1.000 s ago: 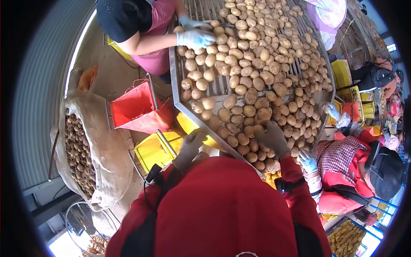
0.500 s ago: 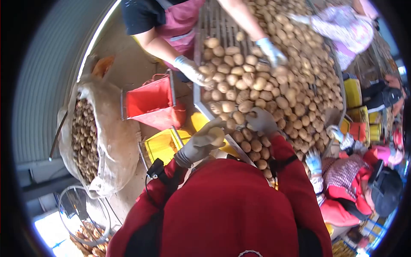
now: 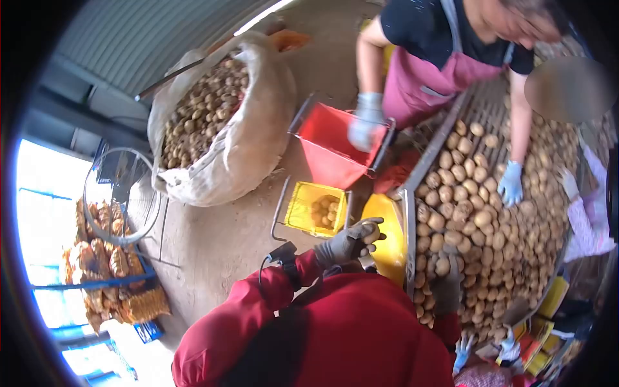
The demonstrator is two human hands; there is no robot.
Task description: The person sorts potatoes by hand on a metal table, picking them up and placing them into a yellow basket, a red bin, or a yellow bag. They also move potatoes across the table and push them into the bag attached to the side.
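Observation:
My left hand (image 3: 348, 245), in a grey glove, is closed around a potato (image 3: 371, 233) above a yellow chute (image 3: 384, 226) at the table's edge. My right hand (image 3: 446, 287), also grey-gloved, reaches over the heap of potatoes (image 3: 496, 242) on the slatted sorting table (image 3: 412, 219). Its fingers curl about one potato (image 3: 442, 266) at the near side of the heap; blur softens the grip. Below and left of the chute stands a yellow basket (image 3: 300, 205) with several potatoes inside.
A red bucket (image 3: 329, 145) stands beside the table, gripped by a co-worker's gloved hand (image 3: 366, 122). That person's other hand (image 3: 511, 184) is on the potatoes. A large white sack (image 3: 258, 138) of potatoes and a round fan (image 3: 122, 197) are at left. Other workers' hands (image 3: 463, 351) are lower right.
My view has swung left. My left hand still holds a potato; my right hand has moved nearer along the heap. The co-worker's one hand has gone from the potatoes to the red bucket.

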